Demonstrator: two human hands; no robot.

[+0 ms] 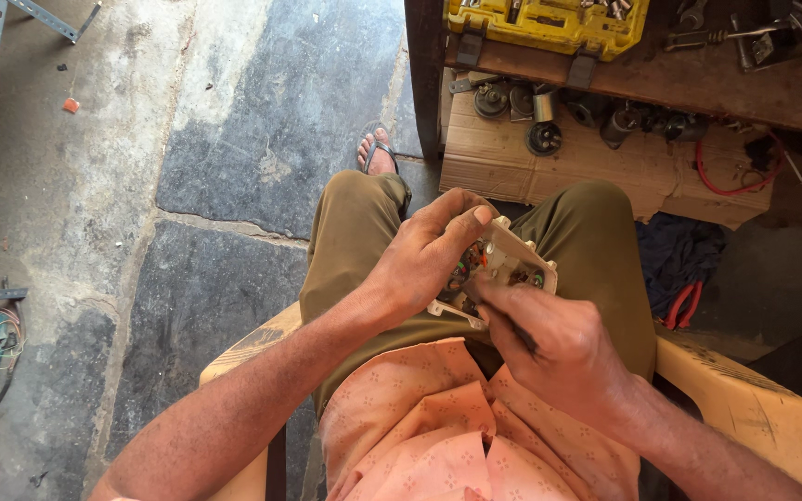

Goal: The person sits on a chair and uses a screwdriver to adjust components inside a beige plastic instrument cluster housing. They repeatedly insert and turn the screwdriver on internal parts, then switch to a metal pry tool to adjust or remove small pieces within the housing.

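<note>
Cream plastic forms the small open housing (pixel 503 269) you hold above your lap, its inside turned up toward you so the coloured wires and small parts show. Your left hand (pixel 424 255) wraps its near edge, thumb along the top, to steady it. Your right hand (pixel 554 343) is closed, fingertips pinched at the lower corner; whether they grip a tool is hidden. You sit on a pale plastic chair (pixel 744 399). Ahead, a cardboard sheet (pixel 642 167) carries dark metal parts under a wooden bench (pixel 754 88) with a yellow tool case (pixel 549 23).

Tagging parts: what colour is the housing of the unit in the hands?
Off-white housing, coloured wiring inside; head view.
</note>
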